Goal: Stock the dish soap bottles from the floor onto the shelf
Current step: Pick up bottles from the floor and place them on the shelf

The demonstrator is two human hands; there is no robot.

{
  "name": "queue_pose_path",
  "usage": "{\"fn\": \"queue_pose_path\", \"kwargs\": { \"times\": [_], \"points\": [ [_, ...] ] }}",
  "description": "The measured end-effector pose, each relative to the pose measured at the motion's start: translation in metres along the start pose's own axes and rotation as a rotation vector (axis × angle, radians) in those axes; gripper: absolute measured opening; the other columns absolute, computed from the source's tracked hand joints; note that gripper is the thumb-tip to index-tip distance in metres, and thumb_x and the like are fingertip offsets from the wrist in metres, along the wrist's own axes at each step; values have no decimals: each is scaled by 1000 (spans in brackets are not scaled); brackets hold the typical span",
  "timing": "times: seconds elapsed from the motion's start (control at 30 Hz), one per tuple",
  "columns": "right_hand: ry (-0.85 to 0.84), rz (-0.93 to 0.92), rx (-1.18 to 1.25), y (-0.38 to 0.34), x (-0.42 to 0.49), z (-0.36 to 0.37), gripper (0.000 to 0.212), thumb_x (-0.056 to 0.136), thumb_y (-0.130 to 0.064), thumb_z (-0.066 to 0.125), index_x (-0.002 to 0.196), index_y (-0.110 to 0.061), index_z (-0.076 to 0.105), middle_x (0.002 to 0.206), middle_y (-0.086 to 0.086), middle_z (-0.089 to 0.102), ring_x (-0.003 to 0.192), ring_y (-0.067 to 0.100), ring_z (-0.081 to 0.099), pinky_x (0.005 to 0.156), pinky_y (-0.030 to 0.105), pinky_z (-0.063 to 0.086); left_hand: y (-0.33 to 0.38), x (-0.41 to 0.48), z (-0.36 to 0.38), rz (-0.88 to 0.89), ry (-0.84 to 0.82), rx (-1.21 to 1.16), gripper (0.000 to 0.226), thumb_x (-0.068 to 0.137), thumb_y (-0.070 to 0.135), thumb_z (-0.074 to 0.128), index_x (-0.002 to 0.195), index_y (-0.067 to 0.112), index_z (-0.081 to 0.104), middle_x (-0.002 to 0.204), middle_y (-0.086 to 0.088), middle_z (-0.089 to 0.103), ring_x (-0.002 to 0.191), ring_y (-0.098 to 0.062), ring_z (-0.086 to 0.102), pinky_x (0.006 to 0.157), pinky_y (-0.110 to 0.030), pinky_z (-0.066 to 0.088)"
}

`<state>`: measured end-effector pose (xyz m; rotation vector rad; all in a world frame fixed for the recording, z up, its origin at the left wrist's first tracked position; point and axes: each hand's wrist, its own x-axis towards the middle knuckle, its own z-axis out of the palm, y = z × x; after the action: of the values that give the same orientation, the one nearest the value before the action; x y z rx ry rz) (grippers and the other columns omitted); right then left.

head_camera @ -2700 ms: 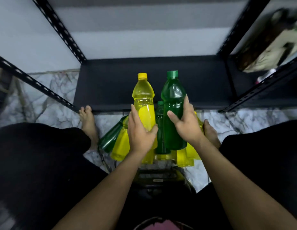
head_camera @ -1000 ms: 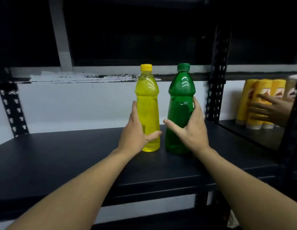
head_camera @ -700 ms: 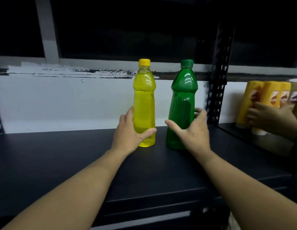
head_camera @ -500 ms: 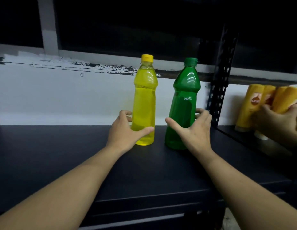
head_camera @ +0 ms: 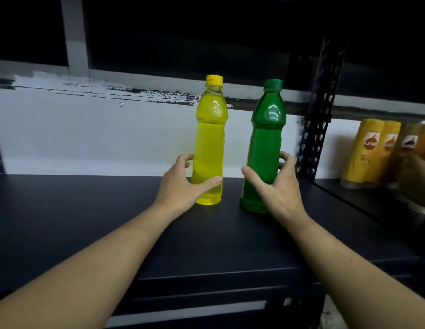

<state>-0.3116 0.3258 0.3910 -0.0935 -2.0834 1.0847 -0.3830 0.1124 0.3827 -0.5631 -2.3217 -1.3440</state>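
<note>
A yellow dish soap bottle (head_camera: 210,138) with a yellow cap stands upright on the black shelf (head_camera: 88,210). Just to its right, a small gap apart, stands a green dish soap bottle (head_camera: 266,138) with a green cap. My left hand (head_camera: 180,186) wraps loosely around the yellow bottle's lower part, thumb across the front. Low on the green bottle, my right hand (head_camera: 278,193) is cupped with its thumb in front and fingers behind. Both bottle bases rest on the shelf.
A black perforated upright post (head_camera: 318,115) stands right of the green bottle. Beyond it, the neighbouring shelf holds orange-yellow bottles (head_camera: 368,150), with another person's hand (head_camera: 416,176) among them. A white wall runs behind the shelf.
I lifted both bottles from the floor pile and set them on the shelf. My hands have slid down to the bottle bases and their fingers have loosened.
</note>
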Motion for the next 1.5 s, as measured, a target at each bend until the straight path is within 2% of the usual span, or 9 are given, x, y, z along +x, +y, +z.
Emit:
{"fn": "queue_pose_path", "kwargs": {
  "times": [0.13, 0.33, 0.47, 0.63, 0.77, 0.97, 1.1, 1.37, 1.5],
  "points": [
    [51, -28, -67, 2, 0, 2, 97, 67, -65, 78, 142, -26, 30, 134, 1, 41, 125, 20, 44, 105, 39, 41, 0, -1, -1, 6, 14, 62, 110, 48, 87, 73, 140, 38, 39, 126, 5, 53, 109, -18, 61, 91, -43, 57],
    [31, 26, 51, -2, 2, -3, 63, 84, -33, 71, 135, -25, 35, 97, -18, 52, 100, 15, 56, 84, 28, 42, 1, 4, 0, -26, -16, -18, 85, 67, 48, 88, 137, 35, 43, 118, 10, 61, 99, -12, 66, 88, -37, 56],
    [25, 26, 70, -2, 1, 0, 69, 81, -51, 72, 134, -27, 35, 117, -8, 54, 110, 15, 56, 91, 30, 44, 2, 6, 2, -31, -39, -14, 71, 71, 43, 85, 127, 32, 43, 125, 8, 60, 101, -12, 65, 84, -32, 55],
    [42, -14, -12, 2, 1, 3, 87, 72, -63, 75, 138, -26, 33, 128, -1, 51, 117, 16, 53, 96, 33, 45, 1, 2, 9, 22, -11, 154, 115, 54, 79, 78, 145, 27, 29, 144, 2, 36, 127, -17, 49, 102, -42, 50],
    [46, 23, 36, 3, 3, -1, 77, 85, -48, 72, 144, -22, 29, 104, -14, 58, 104, 14, 59, 93, 33, 49, 4, 4, 10, -8, -10, 124, 114, 62, 69, 81, 148, 24, 22, 132, 0, 48, 119, -21, 54, 96, -40, 51],
    [-1, 41, 58, 4, 4, 7, 76, 93, -58, 47, 153, -25, 15, 146, 5, 42, 134, 26, 41, 113, 49, 33, 7, 7, 5, -83, -57, 66, 87, 66, 54, 86, 128, 28, 31, 121, 7, 54, 106, -19, 59, 90, -40, 52],
    [20, 112, -53, 7, 5, 5, 94, 87, -67, 54, 157, -22, 8, 154, 11, 24, 144, 31, 22, 116, 48, 23, 10, 6, -4, -148, -178, -125, 79, 57, 43, 75, 125, 31, 37, 120, 10, 61, 104, -10, 62, 86, -33, 52],
    [35, 110, 91, 12, 10, 5, 79, 92, -46, 61, 150, -26, 10, 125, 5, 63, 113, 28, 63, 101, 51, 48, 15, -1, 6, -52, -109, -88, 80, 62, 65, 83, 126, 31, 48, 119, 10, 56, 106, -7, 61, 86, -30, 53],
    [55, 64, 1, 8, 8, 6, 84, 91, -51, 57, 154, -23, 9, 151, 11, 32, 139, 31, 32, 116, 48, 26, 14, 1, 3, -18, -92, -43, 79, 64, 66, 81, 127, 30, 50, 126, 5, 56, 112, -13, 59, 93, -38, 55]
  ]
}}
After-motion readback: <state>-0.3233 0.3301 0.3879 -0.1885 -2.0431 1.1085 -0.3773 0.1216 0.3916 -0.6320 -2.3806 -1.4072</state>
